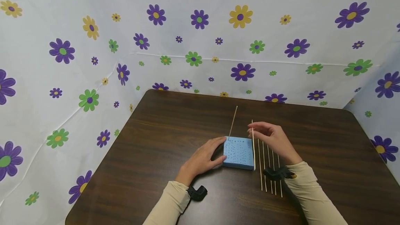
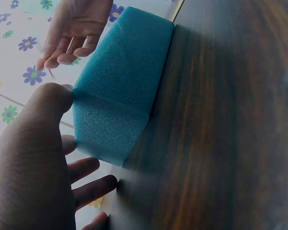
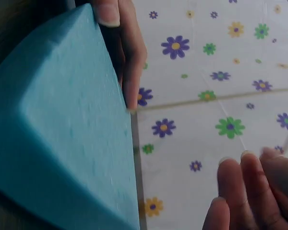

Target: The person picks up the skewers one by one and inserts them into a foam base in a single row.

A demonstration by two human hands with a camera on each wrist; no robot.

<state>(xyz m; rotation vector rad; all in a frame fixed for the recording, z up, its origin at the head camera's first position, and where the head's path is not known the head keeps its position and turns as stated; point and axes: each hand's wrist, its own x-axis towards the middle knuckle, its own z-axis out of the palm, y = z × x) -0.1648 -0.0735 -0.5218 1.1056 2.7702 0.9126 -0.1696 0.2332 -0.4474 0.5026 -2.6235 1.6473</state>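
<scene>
The right hand (image 1: 273, 141) has its grip on a thin stick (image 1: 253, 145), pinched between thumb and fingers, close by the right side of the blue foam block (image 1: 239, 152). The left hand (image 1: 200, 157), with fingers extended, rests against the block's left side. A second stick (image 1: 232, 123) stands tilted at its far left corner. To the right, loose sticks (image 1: 260, 173) lie side by side on the brown desk (image 1: 150, 148).
</scene>
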